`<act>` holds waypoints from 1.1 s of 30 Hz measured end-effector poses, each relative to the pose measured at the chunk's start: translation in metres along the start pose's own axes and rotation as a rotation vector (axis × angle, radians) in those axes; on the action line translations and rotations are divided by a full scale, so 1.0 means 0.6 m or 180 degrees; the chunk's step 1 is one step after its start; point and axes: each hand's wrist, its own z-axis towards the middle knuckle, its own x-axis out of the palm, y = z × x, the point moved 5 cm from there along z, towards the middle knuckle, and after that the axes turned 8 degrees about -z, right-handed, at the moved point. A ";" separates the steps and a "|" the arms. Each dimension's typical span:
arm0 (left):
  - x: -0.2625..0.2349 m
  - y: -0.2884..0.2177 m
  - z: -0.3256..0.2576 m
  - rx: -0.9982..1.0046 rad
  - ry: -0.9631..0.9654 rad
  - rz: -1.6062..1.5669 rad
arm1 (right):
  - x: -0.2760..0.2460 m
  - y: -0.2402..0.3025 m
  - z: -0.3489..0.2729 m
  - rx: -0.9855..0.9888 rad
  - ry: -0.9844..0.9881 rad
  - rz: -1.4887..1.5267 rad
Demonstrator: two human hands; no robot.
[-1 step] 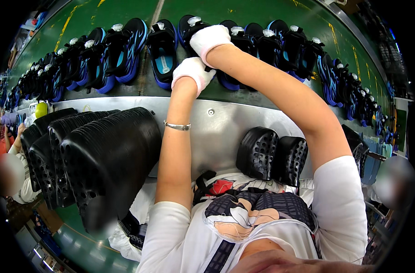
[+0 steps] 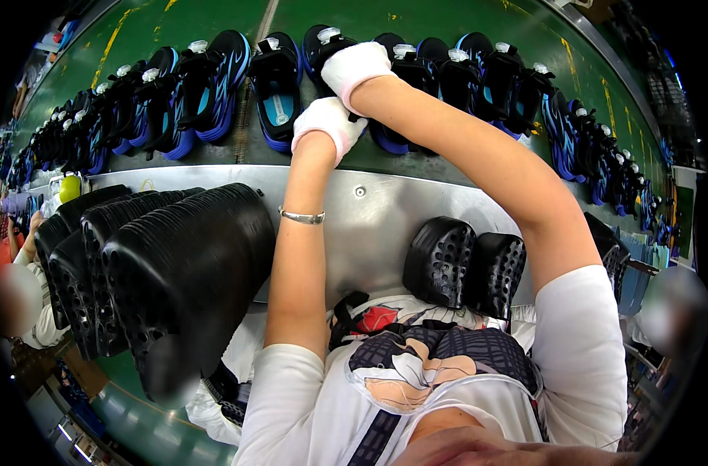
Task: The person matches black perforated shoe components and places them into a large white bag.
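A black and blue sneaker [image 2: 317,48] stands on the green belt straight ahead, its toe pointing away and a clear plastic piece on its front. Both my hands wear white gloves and are closed about this shoe. My right hand [image 2: 358,67] reaches across from the right and covers the middle of the shoe, its fingers mostly hidden. Closer to me, my left hand [image 2: 324,124] is curled at the heel end, fingertips out of sight. Just left of it is another sneaker [image 2: 279,105] with a light blue insole showing.
More sneakers [image 2: 222,85] line the green belt [image 2: 323,14] on both sides. Several stacked black perforated molded pieces [image 2: 191,241] fill the left of the metal ledge [image 2: 362,221]. Two similar black pieces [image 2: 441,260] stand at its right. Other people are at the far left and right.
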 end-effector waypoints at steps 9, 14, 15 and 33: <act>-0.002 0.001 0.000 -0.0075 0.0202 0.0277 | 0.007 0.003 0.010 -0.0122 -0.0029 -0.0095; -0.003 0.017 -0.006 0.0273 -0.0289 0.0203 | 0.018 -0.034 -0.059 -0.0298 -0.1285 0.0828; -0.002 0.028 -0.012 0.0277 -0.0393 0.0225 | 0.007 -0.033 -0.089 -0.0215 -0.1362 0.0816; 0.095 -0.057 -0.068 0.1079 -0.1214 -0.0566 | 0.194 -0.156 -0.222 -0.0048 -0.0336 0.1446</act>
